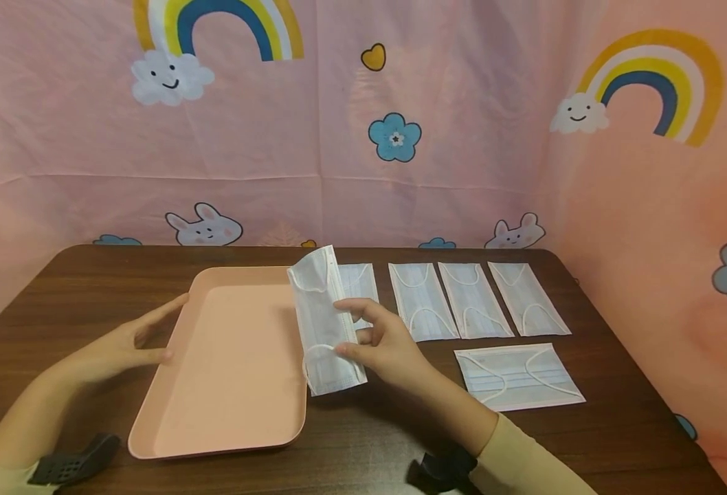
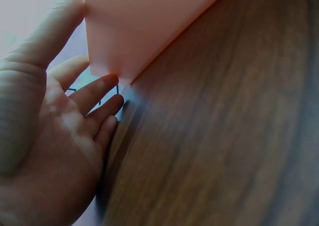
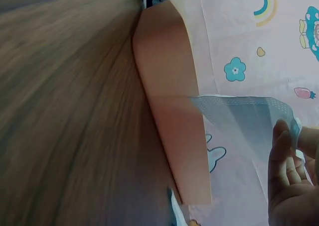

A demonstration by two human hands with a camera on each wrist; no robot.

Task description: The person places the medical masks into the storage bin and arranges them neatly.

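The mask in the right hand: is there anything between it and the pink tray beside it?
Nothing visible. The right hand pinches the mask upright at the right edge of the pink tray, whose inside is bare. The left hand touches only the tray's left rim.

Counting it all up: six face masks total. One is held up (image 1: pixel 325 323), one is partly hidden behind it (image 1: pixel 359 280), three lie in a row (image 1: pixel 422 300) (image 1: pixel 473 299) (image 1: pixel 527 298), plus one by itself nearer the front (image 1: pixel 518 376). One pink tray (image 1: pixel 227 419). Two hands, left (image 1: pixel 122 344) and right (image 1: pixel 383 344). One table (image 1: pixel 617 385).
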